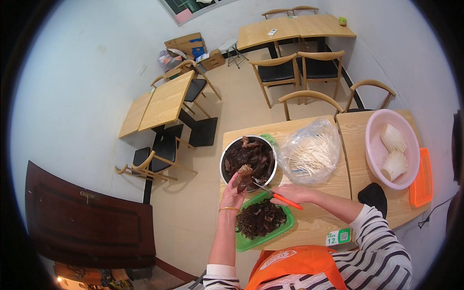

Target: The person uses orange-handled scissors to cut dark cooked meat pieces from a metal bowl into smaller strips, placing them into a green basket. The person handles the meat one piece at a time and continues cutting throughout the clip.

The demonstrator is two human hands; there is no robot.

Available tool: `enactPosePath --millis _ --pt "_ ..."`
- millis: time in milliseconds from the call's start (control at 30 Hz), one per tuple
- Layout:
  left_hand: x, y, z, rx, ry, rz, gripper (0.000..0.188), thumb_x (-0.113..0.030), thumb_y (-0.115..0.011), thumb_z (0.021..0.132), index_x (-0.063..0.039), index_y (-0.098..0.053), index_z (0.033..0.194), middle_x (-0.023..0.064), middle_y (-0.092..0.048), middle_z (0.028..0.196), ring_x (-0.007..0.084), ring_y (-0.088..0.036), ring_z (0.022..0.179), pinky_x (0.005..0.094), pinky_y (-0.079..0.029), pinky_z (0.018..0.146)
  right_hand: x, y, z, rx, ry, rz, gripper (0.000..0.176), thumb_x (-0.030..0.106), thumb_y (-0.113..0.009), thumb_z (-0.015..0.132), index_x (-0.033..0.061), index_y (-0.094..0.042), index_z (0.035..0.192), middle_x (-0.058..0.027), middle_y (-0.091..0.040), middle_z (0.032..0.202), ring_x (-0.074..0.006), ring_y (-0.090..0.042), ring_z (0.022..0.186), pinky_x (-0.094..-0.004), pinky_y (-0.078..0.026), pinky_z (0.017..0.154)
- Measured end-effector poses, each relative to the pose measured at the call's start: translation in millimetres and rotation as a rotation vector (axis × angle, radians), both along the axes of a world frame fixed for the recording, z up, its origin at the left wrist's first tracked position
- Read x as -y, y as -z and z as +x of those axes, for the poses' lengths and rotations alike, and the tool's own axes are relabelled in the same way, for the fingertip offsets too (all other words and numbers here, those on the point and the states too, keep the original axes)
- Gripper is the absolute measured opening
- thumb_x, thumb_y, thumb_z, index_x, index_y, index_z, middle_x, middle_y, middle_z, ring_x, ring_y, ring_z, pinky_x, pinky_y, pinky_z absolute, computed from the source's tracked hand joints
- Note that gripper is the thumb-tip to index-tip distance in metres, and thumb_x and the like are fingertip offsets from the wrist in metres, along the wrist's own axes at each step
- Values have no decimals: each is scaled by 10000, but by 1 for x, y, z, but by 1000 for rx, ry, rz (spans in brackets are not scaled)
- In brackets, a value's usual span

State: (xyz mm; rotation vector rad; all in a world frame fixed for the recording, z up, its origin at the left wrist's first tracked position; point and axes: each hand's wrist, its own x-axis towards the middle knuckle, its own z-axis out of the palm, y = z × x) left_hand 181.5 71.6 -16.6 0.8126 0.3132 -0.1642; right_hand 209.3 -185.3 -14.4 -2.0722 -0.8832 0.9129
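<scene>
My left hand (233,195) grips a piece of dark brown wood ear fungus (244,180) over the near rim of a steel bowl (222,168). My right hand (291,193) holds orange-handled scissors (288,202), partly covered by the fingers. Their metal blades point left and reach the held piece; whether they are closed on it cannot be made out. Large soaked wood ear pieces (250,156) fill the bowl. Below my hands, a green plastic basket (266,243) contains a heap of dark fungus strips (261,219).
Right of the bowl lies a clear plastic bag (311,150) of thin pale sticks. Farther right, a pink basin (370,159) holds two pale ridged pieces, beside an orange tray (422,181). A black item (373,197) and a numbered card (338,236) rest on the wooden table (311,210).
</scene>
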Motion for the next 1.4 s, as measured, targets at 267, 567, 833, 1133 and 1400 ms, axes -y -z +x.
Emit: enactPosePath --millis 267,567,833,1133,1400 --pt "2 0 -1 -25 24 47 708 99 -651 779 -55 -397 1422 94 -530 1330 201 -587 1116 297 -513 886 -12 5 2 81 -25 51 413 393 -559 933 23 -563 1115 -217 -651 906 -389 -633 848 -450 -495 739" --pt "8 -8 -3 10 122 306 682 102 -589 809 -20 -359 1440 97 -458 1415 231 -515 1221 359 -441 1018 -7 -4 13 -286 -51 117 434 423 -513 963 11 -540 1095 -122 -667 849 -187 -660 694 -317 -532 634" --pt "1 -10 3 21 98 246 692 126 -555 813 -44 -353 1452 97 -416 1446 244 -482 1266 368 -436 1028 -3 14 23 -735 128 290 368 375 -489 987 20 -543 1068 -106 -683 895 -188 -691 738 -312 -540 594" --pt "5 -6 8 130 36 590 744 163 -586 779 -73 -367 1449 110 -490 1383 223 -519 1221 328 -478 972 12 -12 21 -370 176 250 301 312 -496 987 18 -541 1036 -74 -649 773 -140 -649 634 -282 -532 538" --pt "17 -11 10 333 88 996 830 143 -692 699 -57 -371 1438 130 -539 1340 210 -519 1224 315 -453 1001 1 -21 23 -565 62 225 370 352 -501 988 13 -550 849 -85 -654 734 -149 -660 624 -276 -546 545"
